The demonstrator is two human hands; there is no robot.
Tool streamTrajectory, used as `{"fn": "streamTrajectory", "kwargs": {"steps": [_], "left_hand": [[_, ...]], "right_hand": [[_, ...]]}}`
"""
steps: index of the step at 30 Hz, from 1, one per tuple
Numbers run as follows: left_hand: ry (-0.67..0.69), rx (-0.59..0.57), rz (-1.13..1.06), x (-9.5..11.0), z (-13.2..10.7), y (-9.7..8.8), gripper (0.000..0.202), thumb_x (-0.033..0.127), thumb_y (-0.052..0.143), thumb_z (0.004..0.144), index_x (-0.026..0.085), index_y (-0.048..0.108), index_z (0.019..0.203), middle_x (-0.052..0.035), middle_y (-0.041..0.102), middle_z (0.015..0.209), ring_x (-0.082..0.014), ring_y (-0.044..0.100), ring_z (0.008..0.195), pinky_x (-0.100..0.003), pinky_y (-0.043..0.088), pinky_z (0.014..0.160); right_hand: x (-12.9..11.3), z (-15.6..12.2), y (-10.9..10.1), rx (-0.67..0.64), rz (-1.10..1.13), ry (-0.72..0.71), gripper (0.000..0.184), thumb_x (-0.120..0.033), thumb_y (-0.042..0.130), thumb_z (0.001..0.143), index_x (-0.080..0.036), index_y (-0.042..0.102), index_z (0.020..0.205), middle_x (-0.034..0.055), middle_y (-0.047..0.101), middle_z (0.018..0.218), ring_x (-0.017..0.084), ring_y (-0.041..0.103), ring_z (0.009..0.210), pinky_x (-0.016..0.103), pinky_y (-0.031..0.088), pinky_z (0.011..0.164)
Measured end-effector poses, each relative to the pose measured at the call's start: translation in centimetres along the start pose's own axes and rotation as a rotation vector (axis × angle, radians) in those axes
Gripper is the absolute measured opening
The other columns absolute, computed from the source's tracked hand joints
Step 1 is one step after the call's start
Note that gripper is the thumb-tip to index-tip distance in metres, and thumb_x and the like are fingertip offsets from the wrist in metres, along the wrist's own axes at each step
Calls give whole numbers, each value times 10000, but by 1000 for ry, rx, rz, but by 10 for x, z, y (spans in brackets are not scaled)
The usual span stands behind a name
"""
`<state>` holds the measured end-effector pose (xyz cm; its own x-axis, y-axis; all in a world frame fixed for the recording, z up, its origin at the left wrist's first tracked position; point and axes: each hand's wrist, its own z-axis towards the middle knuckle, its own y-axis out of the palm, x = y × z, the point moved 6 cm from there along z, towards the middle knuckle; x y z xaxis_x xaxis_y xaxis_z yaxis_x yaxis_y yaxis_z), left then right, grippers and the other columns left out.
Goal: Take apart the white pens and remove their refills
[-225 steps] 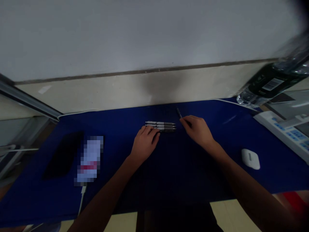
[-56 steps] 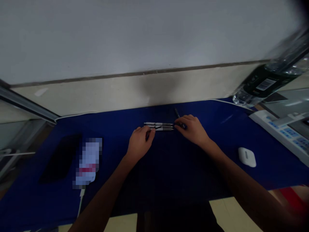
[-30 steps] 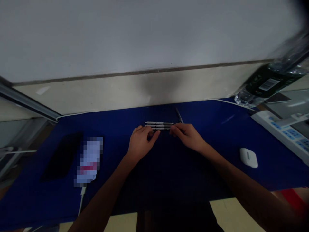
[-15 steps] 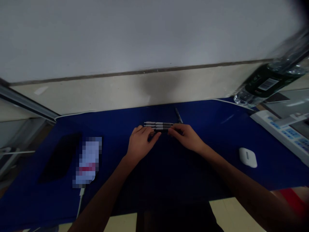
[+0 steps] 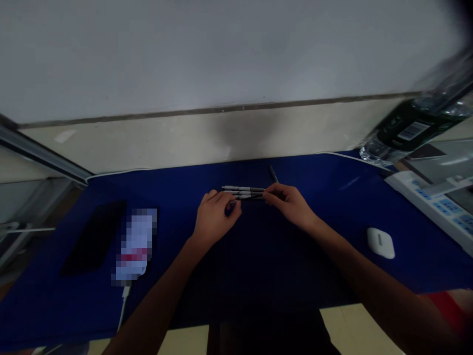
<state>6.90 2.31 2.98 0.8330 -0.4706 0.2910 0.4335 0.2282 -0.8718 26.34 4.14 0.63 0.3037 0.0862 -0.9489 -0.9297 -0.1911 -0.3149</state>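
Several white-and-dark pens (image 5: 242, 190) lie side by side, crosswise on the blue table. My left hand (image 5: 216, 212) is at their left end, thumb and fingertips closed round the end of the nearest pen; the fingers partly cover it. At the right end my right hand (image 5: 286, 202) pinches the same pen's dark end between thumb and fingers. Another dark pen (image 5: 273, 173) lies apart, just beyond my right hand, pointing toward the wall.
A phone (image 5: 135, 246) with a white cable and a dark flat object (image 5: 94, 236) lie at left. To the right are a white earbud case (image 5: 380, 242), a power strip (image 5: 436, 207) and a green-labelled bottle (image 5: 410, 125). A wall (image 5: 177, 140) borders the table's far edge.
My left thumb has drawn in against the fingers, closing on the pen's end. My right thumb and fingertips have come together on its other end. The pens stay nearly in place.
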Motion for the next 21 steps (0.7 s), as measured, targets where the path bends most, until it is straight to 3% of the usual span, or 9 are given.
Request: {"fn": "streamTrajectory", "kwargs": {"steps": [8, 15, 21], "left_hand": [[-4, 8, -27, -1, 0, 0, 160, 285, 528, 899, 199, 573, 771, -4, 609, 690, -186, 524, 718, -338, 397, 733], [-29, 9, -43, -4, 0, 0, 162, 268, 534, 886, 198, 572, 745, 6, 602, 664, -182, 515, 709, -337, 389, 723], [-24, 10, -45, -4, 1, 0, 161, 270, 548, 874, 198, 568, 732, 12, 604, 652, -179, 515, 700, -335, 390, 719]], "right_hand": [[1, 1, -1, -12, 12, 19, 362, -468, 531, 902, -176, 660, 731, 15, 586, 624, 129, 520, 587, 262, 393, 563], [-3, 1, -4, -14, -29, -22, 247, -413, 641, 831, -191, 705, 920, 28, 674, 772, 138, 571, 635, 265, 415, 588], [-1, 1, -4, -41, -82, 14, 410, -497, 506, 913, -176, 703, 750, 38, 646, 648, 149, 582, 610, 277, 423, 588]]}}
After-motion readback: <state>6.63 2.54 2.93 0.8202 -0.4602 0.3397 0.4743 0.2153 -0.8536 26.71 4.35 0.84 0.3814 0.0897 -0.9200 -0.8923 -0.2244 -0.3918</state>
